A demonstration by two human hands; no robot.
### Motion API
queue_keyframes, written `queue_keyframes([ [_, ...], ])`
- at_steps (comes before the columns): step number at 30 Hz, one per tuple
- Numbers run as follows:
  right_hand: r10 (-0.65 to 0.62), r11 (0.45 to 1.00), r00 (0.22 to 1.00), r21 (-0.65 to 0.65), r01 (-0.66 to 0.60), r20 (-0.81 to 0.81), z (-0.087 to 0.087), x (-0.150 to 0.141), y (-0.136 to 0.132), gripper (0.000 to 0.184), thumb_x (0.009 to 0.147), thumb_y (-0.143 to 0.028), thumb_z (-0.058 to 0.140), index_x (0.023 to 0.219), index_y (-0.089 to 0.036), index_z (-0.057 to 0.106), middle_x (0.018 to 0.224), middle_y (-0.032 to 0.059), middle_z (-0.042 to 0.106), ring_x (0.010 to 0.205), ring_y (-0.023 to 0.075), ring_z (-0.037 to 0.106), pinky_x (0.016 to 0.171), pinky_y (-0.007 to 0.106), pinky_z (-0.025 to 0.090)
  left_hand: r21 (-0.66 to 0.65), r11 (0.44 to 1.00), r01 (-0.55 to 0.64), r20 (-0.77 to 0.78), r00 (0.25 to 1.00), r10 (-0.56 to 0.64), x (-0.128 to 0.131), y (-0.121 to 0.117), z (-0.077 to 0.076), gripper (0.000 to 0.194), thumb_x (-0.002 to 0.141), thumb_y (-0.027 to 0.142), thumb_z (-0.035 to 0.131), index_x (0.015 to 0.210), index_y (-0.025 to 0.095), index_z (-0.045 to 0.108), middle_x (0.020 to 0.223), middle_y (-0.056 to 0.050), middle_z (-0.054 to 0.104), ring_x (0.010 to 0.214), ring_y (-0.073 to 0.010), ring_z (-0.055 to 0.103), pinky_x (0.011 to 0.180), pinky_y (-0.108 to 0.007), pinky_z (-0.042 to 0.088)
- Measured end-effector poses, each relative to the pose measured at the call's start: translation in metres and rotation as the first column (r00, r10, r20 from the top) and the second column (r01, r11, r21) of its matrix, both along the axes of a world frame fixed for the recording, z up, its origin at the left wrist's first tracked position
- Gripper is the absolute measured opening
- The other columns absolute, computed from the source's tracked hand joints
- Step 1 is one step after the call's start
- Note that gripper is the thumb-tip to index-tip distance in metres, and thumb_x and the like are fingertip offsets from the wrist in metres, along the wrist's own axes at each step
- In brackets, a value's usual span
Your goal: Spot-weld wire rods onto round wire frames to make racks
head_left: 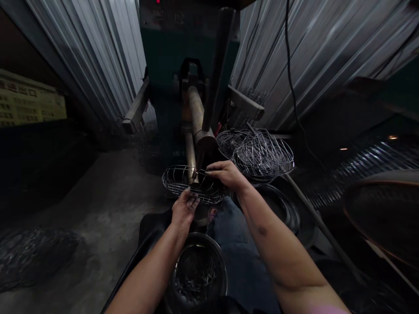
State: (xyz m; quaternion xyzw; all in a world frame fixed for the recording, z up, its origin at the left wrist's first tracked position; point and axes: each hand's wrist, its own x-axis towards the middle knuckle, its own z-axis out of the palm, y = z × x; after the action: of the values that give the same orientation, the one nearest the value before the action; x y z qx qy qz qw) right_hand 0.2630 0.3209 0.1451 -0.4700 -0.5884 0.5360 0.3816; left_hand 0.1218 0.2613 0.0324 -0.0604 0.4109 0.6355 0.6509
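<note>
A shallow oval wire basket (170, 179) sits around the lower brass-coloured bar (190, 152) of a machine. My left hand (185, 208) is closed on the near side of this basket, its thumb and fingers on the wires. From the right, my right hand (225, 173) reaches to the basket's upper rim, fingers pressed together in a pinch. What lies between those fingertips is too small to make out. Just left of them, a dark pointed tip (198, 162) under the thick upper bar (196, 109) meets the wire. Between my legs, a metal bowl (224, 266) holds several short wire pieces.
More wire baskets (265, 152) are piled to the right of the machine (160, 87). Coiled wire (286, 205) lies below them. A yellow crate (29, 98) stands at far left, and a dark wire heap (36, 257) lies on the floor. A cable (290, 65) hangs at right.
</note>
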Motion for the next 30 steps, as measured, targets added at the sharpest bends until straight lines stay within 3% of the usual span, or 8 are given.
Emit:
queue_keyframes([
  [10, -0.023, 1.0, 0.999, -0.017, 0.024, 0.029, -0.005, 0.0, 0.005, 0.03, 0.052, -0.039, 0.08, 0.067, -0.014, 0.073, 0.054, -0.0028, 0.057, 0.052, 0.0103, 0.047, 0.052, 0.025, 0.035, 0.005, 0.999, -0.035, -0.01, 0.999, 0.035, 0.002, 0.003, -0.01, 0.018, 0.063, 0.018, 0.076, 0.074, 0.015, 0.062, 0.073, -0.004, 0.061, 0.069, -0.0174, 0.064, 0.077, -0.037, 0.053],
  [14, 0.012, 0.993, 0.999, -0.115, -0.017, -0.045, -0.005, 0.019, -0.002, 0.035, 0.052, -0.039, 0.082, 0.078, -0.016, 0.075, 0.065, 0.0002, 0.065, 0.059, 0.0128, 0.055, 0.059, 0.027, 0.043, 0.019, 1.0, -0.018, 0.012, 1.0, 0.018, 0.002, 0.001, -0.008, 0.018, 0.065, 0.018, 0.076, 0.076, 0.016, 0.061, 0.076, -0.005, 0.062, 0.071, -0.0185, 0.065, 0.076, -0.038, 0.054],
  [18, -0.004, 0.984, 0.998, -0.179, -0.007, -0.059, -0.008, 0.037, -0.009, 0.036, 0.048, -0.035, 0.085, 0.075, -0.014, 0.075, 0.064, 0.0009, 0.066, 0.059, 0.013, 0.056, 0.062, 0.028, 0.045, -0.024, 1.0, 0.008, 0.052, 0.999, -0.007, 0.003, -0.004, 0.0, 0.018, 0.068, 0.016, 0.073, 0.082, 0.016, 0.062, 0.081, -0.006, 0.064, 0.075, -0.0207, 0.066, 0.073, -0.037, 0.055],
  [25, -0.059, 0.995, 0.997, -0.087, 0.054, -0.058, -0.005, 0.012, -0.001, 0.032, 0.048, -0.034, 0.083, 0.069, -0.013, 0.073, 0.058, -0.0021, 0.062, 0.055, 0.011, 0.052, 0.057, 0.026, 0.04, -0.064, 0.998, 0.011, 0.079, 0.997, -0.006, 0.004, 0.001, 0.01, 0.014, 0.076, 0.023, 0.07, 0.082, 0.016, 0.059, 0.077, -0.006, 0.063, 0.072, -0.0192, 0.065, 0.073, -0.035, 0.056],
  [30, -0.068, 0.994, 0.991, -0.096, 0.058, -0.113, -0.014, 0.021, -0.001, 0.035, 0.051, -0.036, 0.085, 0.076, -0.014, 0.075, 0.063, -0.0005, 0.065, 0.057, 0.012, 0.055, 0.058, 0.026, 0.042, -0.04, 0.988, 0.149, -0.059, 0.987, -0.151, -0.002, -0.01, 0.003, 0.032, 0.073, 0.04, 0.074, 0.08, 0.012, 0.061, 0.072, -0.01, 0.063, 0.065, -0.0207, 0.065, 0.063, -0.034, 0.055],
])
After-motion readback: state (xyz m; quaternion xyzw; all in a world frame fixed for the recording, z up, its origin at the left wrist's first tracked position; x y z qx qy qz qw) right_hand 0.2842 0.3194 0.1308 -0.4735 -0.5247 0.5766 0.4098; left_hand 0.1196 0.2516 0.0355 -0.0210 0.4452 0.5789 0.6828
